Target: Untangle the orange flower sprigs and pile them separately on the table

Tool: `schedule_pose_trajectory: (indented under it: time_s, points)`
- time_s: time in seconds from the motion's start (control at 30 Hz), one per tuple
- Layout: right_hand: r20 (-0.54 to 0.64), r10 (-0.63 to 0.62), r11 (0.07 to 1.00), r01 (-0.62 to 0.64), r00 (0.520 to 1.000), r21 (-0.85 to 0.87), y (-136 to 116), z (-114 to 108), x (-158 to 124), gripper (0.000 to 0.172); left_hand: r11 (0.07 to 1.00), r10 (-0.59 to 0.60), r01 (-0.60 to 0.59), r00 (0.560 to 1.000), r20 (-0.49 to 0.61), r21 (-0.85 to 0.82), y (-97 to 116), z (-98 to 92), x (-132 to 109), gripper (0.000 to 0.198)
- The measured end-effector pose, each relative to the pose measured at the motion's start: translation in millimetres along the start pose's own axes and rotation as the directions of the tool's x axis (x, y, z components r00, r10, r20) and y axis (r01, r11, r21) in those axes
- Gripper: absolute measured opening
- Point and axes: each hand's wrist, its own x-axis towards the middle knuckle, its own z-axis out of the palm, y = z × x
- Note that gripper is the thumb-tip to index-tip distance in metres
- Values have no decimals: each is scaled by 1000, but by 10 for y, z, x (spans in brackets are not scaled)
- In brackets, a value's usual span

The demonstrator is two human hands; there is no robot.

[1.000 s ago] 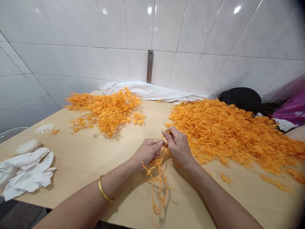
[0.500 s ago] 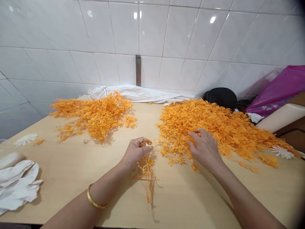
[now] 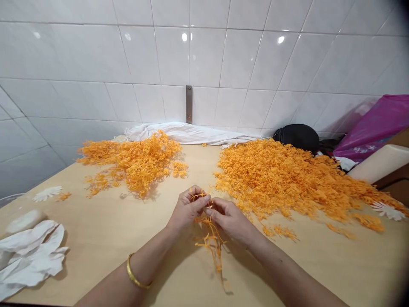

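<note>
Wall: pale glossy tiles (image 3: 96,51), with a metal bracket (image 3: 189,104) fixed low down.
Worktop: a light wooden-looking worktop (image 3: 322,260) with a white cloth (image 3: 185,133) along its back edge.
Orange strand: a thin, branching orange strand (image 3: 213,246) is at the middle of the worktop, its top in the person's hands and its looped lower part hanging toward the near edge.
Left hand: the left hand (image 3: 187,209) pinches the strand's upper part between thumb and forefinger, with orange stems crossing above the thumb.
Right hand: the right hand (image 3: 231,219) is just beside it, its fingers curled in and thumb and forefinger apparently pinching the same strand; the exact bit is hidden.
Left heap: the left heap (image 3: 137,160) of orange sprays stands apart from the hands, its pieces seeming to be joined in branching bunches.
Right heap: the larger right heap (image 3: 287,179) spreads beyond the right hand, looking looser; a few stray orange pieces (image 3: 281,231) lie near its front edge.
Done: judging by the joined look, the left heap may be finished work.
Left: the strand in hand looks partly made, and much of the right heap seems unused.
</note>
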Motion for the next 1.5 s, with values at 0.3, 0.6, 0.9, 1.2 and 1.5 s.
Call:
schedule_pose_trajectory:
  time_s: [0.3,0.6,0.9,1.2,1.5]
  points:
    - [139,-187,897,227,972,-379,-111,67,-10,15,975,-197,186,977,-86,-119,-20,-132,100,24]
    - [220,-411,568,437,885,-697,139,-120,29,33,996,-86,85,993,-83,-22,333,-274,113,39]
    - [366,-287,238,436,885,-868,329,-234,355,41,991,89,-65,972,-219,115,329,-320,127,37]
    - [199,-288,162,252,937,-954,573,-571,525,41,943,-137,94,984,-116,-319,351,-316,163,16]
    - [-210,-477,778,299,853,-553,289,-459,495,31,953,-297,301,946,134,-18,-29,-166,127,19]
